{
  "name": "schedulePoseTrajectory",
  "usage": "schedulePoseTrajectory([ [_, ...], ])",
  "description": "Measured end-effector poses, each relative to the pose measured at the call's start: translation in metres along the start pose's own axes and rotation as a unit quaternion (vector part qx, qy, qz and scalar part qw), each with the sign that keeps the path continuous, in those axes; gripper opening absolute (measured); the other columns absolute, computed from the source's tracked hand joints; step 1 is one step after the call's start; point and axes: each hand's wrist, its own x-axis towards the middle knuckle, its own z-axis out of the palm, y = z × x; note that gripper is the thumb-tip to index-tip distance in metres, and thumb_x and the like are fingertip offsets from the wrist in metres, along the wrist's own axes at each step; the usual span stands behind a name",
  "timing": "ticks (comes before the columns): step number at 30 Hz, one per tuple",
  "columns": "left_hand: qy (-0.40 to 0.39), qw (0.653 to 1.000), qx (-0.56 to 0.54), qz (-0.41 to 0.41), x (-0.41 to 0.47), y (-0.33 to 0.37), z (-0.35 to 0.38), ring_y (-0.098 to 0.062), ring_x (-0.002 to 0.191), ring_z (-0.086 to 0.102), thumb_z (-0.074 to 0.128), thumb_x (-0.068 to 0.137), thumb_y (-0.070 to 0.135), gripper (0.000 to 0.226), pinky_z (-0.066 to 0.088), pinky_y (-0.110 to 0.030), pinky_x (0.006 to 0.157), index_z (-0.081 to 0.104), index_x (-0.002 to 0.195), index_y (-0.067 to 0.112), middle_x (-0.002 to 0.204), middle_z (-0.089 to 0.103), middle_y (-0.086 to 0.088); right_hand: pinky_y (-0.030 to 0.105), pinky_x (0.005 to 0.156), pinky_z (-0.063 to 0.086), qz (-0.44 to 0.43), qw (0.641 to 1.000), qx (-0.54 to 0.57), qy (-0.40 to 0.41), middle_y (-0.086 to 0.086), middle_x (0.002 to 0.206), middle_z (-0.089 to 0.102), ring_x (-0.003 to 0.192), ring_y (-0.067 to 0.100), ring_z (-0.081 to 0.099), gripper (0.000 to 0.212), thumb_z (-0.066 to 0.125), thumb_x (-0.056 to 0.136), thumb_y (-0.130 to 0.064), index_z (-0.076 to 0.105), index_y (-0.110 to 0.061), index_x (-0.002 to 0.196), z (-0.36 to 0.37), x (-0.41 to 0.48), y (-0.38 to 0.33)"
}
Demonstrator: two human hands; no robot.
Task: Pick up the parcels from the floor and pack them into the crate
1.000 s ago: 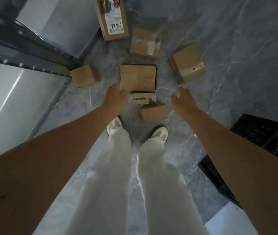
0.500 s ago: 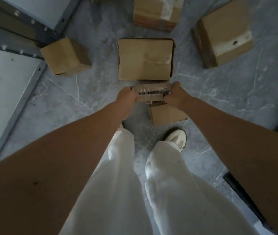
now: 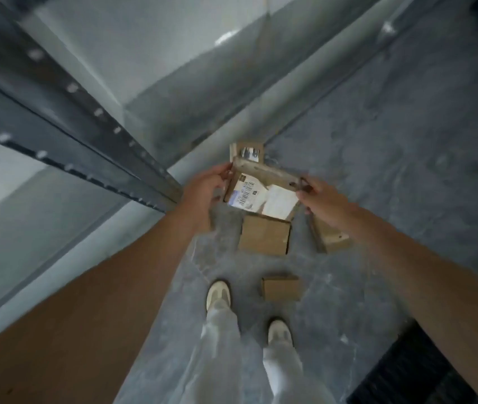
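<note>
Your left hand (image 3: 203,191) and right hand (image 3: 325,200) pinch the ends of the flat brown cardboard parcel with white labels (image 3: 261,193), held above the grey stone floor (image 3: 407,170). A square brown cardboard box (image 3: 264,235) lies beneath it. The grey metal rack (image 3: 57,106) stands left and the black plastic crate (image 3: 401,374) near right.

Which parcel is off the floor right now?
The labelled parcel, held between left hand and right hand; the other parcels lie on the floor.
</note>
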Motion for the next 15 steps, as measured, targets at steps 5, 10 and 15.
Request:
schedulePoseTrajectory([
  [5,-0.069,0.990,-0.068,0.105,-0.119,0.104,-0.014,-0.017,0.097,0.063,0.048,0.093,0.002,0.038,0.057,-0.040,0.075,0.060,0.128,0.012,0.103,0.066,-0.005,0.030,0.055,0.048,-0.086,0.996,-0.015,0.009,0.023,0.090,0.068,0.062,0.026,0.060,0.040,0.048,0.101,-0.017,0.045,-0.009,0.140,-0.071,-0.074,-0.096],
  [10,-0.052,0.968,-0.136,0.203,-0.260,0.147,-0.044,-0.034,0.105,0.059,0.052,0.096,0.019,0.035,0.052,-0.050,0.087,0.058,0.128,0.005,0.111,0.062,-0.018,0.029,0.055,0.054,-0.165,0.986,-0.023,-0.028,0.003,0.083,0.069,0.062,0.016,0.067,0.021,0.045,0.103,-0.023,0.060,-0.019,0.117,-0.079,-0.176,-0.181],
  [15,-0.017,0.960,-0.088,0.264,-0.378,0.143,-0.104,-0.022,0.115,0.063,0.055,0.095,0.035,0.039,0.050,-0.042,0.098,0.061,0.125,0.012,0.122,0.067,-0.005,0.030,0.052,0.057,-0.178,0.978,-0.013,-0.108,0.011,0.076,0.067,0.053,0.018,0.067,0.023,0.046,0.103,-0.020,0.061,-0.005,0.111,-0.049,-0.261,-0.246],
])
